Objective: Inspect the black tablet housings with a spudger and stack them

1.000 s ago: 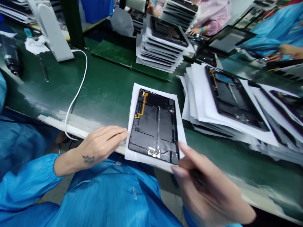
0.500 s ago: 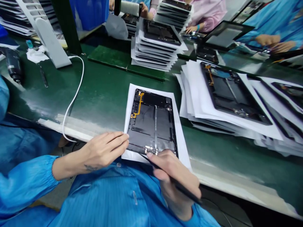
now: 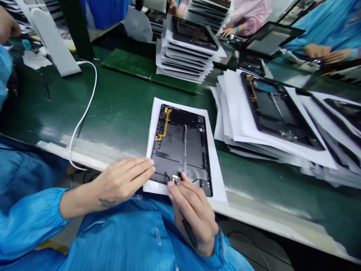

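Note:
An opened tablet housing lies on white paper at the table's front edge. It has an orange flex cable, a grey ribbon down the middle and a small circuit board near its lower edge. My left hand rests with straight fingers against the housing's lower left edge, holding nothing. Slim black tweezers are in my right hand, their dark tip beside the small board. My right fingertips touch or nearly touch that board and partly cover it.
Stacked tablet housings between paper sheets stand on the right and at the back. A white cable runs from a white stand. At far left, another person's hand shows; other people sit across the table.
My right hand has turned more upright and shifted left, uncovering the housing's lower right corner. My left hand stays nearly in place. A co-worker's hand has appeared at far left.

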The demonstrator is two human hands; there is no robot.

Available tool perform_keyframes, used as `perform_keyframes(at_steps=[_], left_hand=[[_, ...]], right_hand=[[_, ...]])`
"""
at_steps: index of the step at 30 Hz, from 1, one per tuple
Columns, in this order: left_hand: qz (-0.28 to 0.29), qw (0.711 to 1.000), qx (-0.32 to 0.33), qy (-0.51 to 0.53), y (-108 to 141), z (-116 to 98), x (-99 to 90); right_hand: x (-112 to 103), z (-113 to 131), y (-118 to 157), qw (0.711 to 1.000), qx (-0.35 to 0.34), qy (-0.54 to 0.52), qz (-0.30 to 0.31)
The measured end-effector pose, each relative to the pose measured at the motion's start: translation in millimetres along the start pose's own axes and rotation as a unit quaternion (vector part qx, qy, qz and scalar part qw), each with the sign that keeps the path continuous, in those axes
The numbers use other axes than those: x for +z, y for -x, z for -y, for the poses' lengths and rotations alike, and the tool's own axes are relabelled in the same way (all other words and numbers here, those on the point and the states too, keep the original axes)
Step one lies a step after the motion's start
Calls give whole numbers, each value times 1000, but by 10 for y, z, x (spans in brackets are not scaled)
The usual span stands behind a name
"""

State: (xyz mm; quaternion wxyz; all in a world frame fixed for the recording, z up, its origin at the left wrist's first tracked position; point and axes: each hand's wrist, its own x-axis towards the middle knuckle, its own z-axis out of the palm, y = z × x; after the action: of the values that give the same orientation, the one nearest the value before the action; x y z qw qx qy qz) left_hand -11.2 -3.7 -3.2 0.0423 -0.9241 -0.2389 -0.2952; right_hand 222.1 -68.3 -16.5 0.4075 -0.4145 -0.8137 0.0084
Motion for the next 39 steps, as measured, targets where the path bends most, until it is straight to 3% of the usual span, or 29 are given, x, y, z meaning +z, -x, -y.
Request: perform_keyframes(at_steps=[6, 13, 24, 33, 39], left_hand=[[18, 997, 32, -62, -71, -67, -22], [45, 989, 40, -138, -110, -188, -17], [36, 991, 30, -126, -87, -202, 8], [-12, 998, 68, -13, -19, 113, -30], [6, 997, 70, -22, -42, 69, -33]], right_hand=[[-177, -44, 83, 999, 41, -23, -23], [-74, -34, -422, 968, 172, -185, 13], [-43, -29, -496, 976, 126, -169, 55], [-67, -48, -593, 971, 99, -194, 99], [-270, -165, -500, 975, 121, -164, 92]])
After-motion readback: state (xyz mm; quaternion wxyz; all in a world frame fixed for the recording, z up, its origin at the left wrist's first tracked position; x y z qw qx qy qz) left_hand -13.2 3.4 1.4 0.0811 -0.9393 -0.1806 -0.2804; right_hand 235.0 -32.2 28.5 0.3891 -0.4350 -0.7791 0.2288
